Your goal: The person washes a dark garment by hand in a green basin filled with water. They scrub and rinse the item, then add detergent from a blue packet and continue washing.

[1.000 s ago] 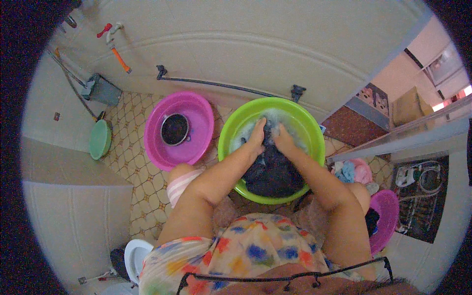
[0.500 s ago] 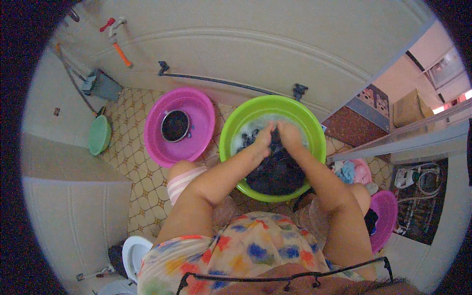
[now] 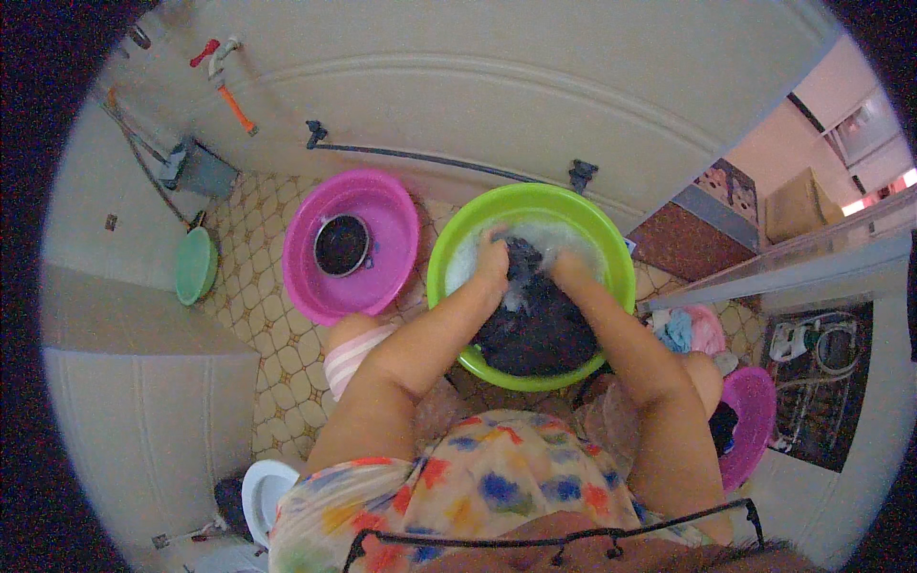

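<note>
A wide lime-green basin (image 3: 437,277) stands on the floor in front of me, with foamy water in it. Black cloth (image 3: 535,329) lies bunched and wet in its near half, and a fold of it rises between my hands. My left hand (image 3: 493,265) is closed on that fold at the basin's middle left. Across from it, my right hand (image 3: 571,271) grips the same cloth, its fingers partly blurred and edged with suds.
Left of the green basin sits a pink basin (image 3: 401,258) holding a round dark-topped object (image 3: 341,245). A small green basin (image 3: 196,267) is by the left wall. At right are pink and blue clothes (image 3: 702,329) and another pink basin (image 3: 759,420) with dark cloth.
My hands were close together at the far middle of the basin; now they are farther apart. The left hand has shifted left, and a cloth fold shows between them.
</note>
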Action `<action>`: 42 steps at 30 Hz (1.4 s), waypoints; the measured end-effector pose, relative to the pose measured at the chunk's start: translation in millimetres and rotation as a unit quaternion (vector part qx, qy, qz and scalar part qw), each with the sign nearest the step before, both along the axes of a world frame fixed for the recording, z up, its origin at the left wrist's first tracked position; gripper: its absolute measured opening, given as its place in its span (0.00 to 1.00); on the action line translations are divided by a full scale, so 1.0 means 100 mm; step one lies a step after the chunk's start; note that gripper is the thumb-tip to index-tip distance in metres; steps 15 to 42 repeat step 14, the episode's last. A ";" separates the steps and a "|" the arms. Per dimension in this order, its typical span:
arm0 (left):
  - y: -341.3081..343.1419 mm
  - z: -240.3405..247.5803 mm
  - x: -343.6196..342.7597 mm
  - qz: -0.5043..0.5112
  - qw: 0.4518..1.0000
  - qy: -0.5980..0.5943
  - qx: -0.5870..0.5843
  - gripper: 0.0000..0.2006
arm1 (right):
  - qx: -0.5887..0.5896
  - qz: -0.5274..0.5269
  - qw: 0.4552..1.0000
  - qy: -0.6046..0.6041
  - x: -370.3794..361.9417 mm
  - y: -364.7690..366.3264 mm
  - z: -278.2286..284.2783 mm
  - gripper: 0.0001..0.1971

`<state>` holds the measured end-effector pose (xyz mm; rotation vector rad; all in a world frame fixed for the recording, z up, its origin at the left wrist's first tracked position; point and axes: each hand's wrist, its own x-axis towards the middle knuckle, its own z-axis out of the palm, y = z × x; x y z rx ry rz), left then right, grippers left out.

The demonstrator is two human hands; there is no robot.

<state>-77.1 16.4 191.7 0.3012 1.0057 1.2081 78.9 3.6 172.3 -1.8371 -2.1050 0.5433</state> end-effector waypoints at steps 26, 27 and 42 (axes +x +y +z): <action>0.15 -0.60 -0.06 -0.162 0.965 -0.204 0.019 0.22 | 0.029 0.085 0.978 0.188 -0.56 -0.42 0.84 0.15; 0.15 -0.60 -0.06 -0.162 0.965 -0.204 0.019 0.22 | 0.029 0.085 0.978 0.188 -0.56 -0.42 0.84 0.15; 0.15 -0.60 -0.06 -0.162 0.965 -0.204 0.019 0.22 | 0.029 0.085 0.978 0.188 -0.56 -0.42 0.84 0.15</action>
